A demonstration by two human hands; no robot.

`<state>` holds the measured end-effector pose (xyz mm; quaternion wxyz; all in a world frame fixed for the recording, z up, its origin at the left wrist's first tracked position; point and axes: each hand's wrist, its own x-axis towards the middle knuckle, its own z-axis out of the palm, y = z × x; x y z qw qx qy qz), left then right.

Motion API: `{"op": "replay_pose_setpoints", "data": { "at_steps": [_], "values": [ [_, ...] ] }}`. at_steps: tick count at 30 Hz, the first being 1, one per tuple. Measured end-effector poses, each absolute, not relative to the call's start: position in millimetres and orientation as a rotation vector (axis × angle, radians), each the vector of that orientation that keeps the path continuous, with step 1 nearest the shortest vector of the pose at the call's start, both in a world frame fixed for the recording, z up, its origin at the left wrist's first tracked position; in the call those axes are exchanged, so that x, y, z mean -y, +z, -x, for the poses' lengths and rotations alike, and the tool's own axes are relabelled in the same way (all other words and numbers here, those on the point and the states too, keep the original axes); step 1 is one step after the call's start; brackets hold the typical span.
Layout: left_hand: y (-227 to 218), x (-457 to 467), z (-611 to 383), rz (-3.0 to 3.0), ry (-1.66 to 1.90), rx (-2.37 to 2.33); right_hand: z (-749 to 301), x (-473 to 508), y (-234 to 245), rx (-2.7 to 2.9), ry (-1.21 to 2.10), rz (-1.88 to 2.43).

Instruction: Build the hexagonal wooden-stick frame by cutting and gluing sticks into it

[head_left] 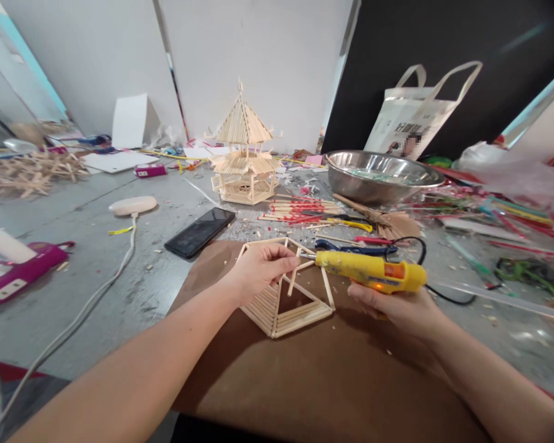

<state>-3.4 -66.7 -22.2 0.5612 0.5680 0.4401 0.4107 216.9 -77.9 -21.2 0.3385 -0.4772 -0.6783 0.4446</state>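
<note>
My right hand (pixel 392 304) is wrapped around the handle of a yellow glue gun (pixel 369 269), whose orange light glows. The gun's metal nozzle points left, close to the fingertips of my left hand (pixel 268 264). Thumb and forefinger of that hand are pinched on a short wooden stick (pixel 292 282); its upper end is partly hidden. Below lies a many-sided frame of pale wooden sticks (pixel 305 315) on a brown sheet (pixel 277 375). Rows of sticks fill its left and front sections, while other sections show only outline sticks. My left hand covers part of its far left side.
Behind stands a wooden stick pavilion (pixel 244 166). A black phone (pixel 200 232) lies left of the brown sheet. Red-tipped sticks (pixel 305 210), blue-handled pliers (pixel 355 249) and a steel basin (pixel 383 175) are beyond. The gun's black cord (pixel 447 300) trails right; purple power strip (pixel 23 271) at left.
</note>
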Motion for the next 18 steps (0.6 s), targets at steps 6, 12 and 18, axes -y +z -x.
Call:
{"op": "replay_pose_setpoints", "data": {
  "at_steps": [6, 12, 18],
  "values": [
    [-23, 67, 5, -1.417, 0.960, -1.066, -222, 72, -14, 1.663, 1.120, 1.273],
    [-20, 68, 5, -1.553, 0.900, -1.111, -262, 49, 4, 1.472, 0.674, 1.420],
    [-19, 68, 5, -1.676, 0.812, -1.167, -310, 11, -2, 1.236, 0.402, 1.648]
  ]
}}
